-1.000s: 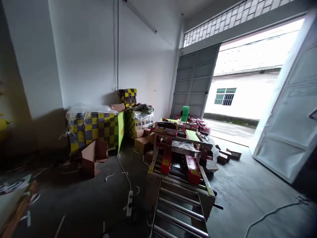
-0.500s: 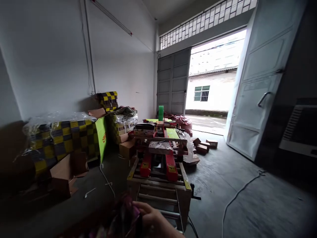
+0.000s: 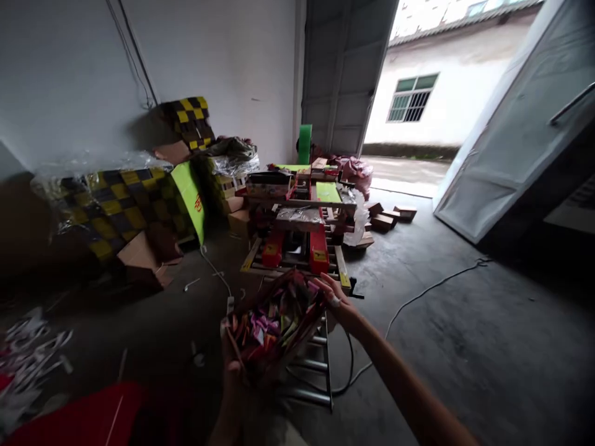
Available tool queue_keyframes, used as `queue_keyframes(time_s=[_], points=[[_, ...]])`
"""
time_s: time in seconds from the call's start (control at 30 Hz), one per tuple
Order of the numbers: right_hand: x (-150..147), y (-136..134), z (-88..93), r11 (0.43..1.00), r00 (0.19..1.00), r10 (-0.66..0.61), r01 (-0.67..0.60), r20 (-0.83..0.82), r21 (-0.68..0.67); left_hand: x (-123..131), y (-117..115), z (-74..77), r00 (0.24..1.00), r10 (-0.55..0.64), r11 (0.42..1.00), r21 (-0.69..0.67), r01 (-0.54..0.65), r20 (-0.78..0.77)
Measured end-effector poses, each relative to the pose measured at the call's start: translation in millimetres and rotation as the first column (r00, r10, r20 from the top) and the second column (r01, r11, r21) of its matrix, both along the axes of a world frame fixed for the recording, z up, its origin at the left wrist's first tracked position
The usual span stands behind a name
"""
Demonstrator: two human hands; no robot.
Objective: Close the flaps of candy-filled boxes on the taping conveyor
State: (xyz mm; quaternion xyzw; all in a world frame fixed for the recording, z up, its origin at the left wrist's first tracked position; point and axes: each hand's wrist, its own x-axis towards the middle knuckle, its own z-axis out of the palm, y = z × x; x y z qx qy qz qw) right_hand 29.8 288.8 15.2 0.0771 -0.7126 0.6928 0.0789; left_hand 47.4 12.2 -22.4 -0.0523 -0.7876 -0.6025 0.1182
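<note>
An open box (image 3: pixel 274 325) full of small colourful packets is tilted in front of me, above the near rollers. My left hand (image 3: pixel 231 356) grips its left side, fingers partly in shadow. At the far right corner my right hand (image 3: pixel 333 297) holds the box, with something pale around one finger. Just beyond the box stands a roller machine with red side belts (image 3: pixel 318 248); a plastic-wrapped piece (image 3: pixel 299 215) lies across it. A roll of green tape (image 3: pixel 304 144) rises at its back.
Yellow-and-black stacks (image 3: pixel 125 207) line the left wall, with a torn carton (image 3: pixel 144 257) on the floor. Small cartons (image 3: pixel 382 222) lie right of the machine. A cable (image 3: pixel 418 296) crosses the floor. At lower left are a red surface (image 3: pixel 79 415) and white scraps (image 3: pixel 35 347).
The view has tilted down. The box of packets, barely visible at the bottom before, is now up in front of the machine, and both my hands show on it.
</note>
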Motion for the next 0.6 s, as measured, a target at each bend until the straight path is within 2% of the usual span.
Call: queue_keyframes(time_s=[0.03, 0.07, 0.1, 0.17, 0.27, 0.37, 0.43, 0.5, 0.6], points=[[-2.0, -0.4, 7.9, 0.989, 0.999, 0.039, -0.042, 0.028, 0.139, -3.9, -6.9, -0.4, 0.998, -0.035, 0.996, -0.081, 0.03, -0.058], [-4.2, -1.8, 16.6, 0.95, 0.996, 0.071, -0.082, 0.049, 0.302, -8.7, -12.7, 0.8, 0.99, -0.075, 0.985, -0.164, 0.055, -0.117], [-6.3, -4.4, 25.7, 0.878, 0.994, 0.094, -0.112, 0.061, 0.465, -13.9, -17.0, 3.3, 0.977, -0.116, 0.961, -0.269, 0.065, -0.177], [-9.4, -13.7, 42.3, 0.677, 0.988, 0.136, -0.145, 0.071, 0.722, -24.0, -19.4, 9.2, 0.941, -0.198, 0.85, -0.526, 0.025, -0.276], [-11.1, -35.7, 56.4, 0.384, 0.974, 0.195, -0.18, 0.111, 0.906, -33.6, -9.4, 14.6, 0.876, -0.341, 0.665, -0.746, -0.031, -0.341], [-11.3, -58.5, 58.0, 0.175, 0.964, 0.208, -0.202, 0.165, 0.964, -38.4, 6.7, 14.9, 0.821, -0.508, 0.525, -0.849, 0.055, -0.261], [-12.7, -69.0, 56.2, 0.083, 0.96, 0.206, -0.212, 0.191, 0.974, -42.2, 15.2, 14.3, 0.84, -0.521, 0.458, -0.88, 0.127, -0.149], [-15.5, -75.0, 53.5, 0.037, 0.96, 0.198, -0.209, 0.198, 0.977, -47.6, 20.4, 13.4, 0.869, -0.492, 0.424, -0.885, 0.194, -0.045], [-21.3, -80.8, 45.8, 0.082, 0.989, 0.096, -0.122, 0.114, 0.989, -59.5, 21.8, 10.9, 0.86, -0.505, 0.434, -0.841, 0.323, 0.07]])
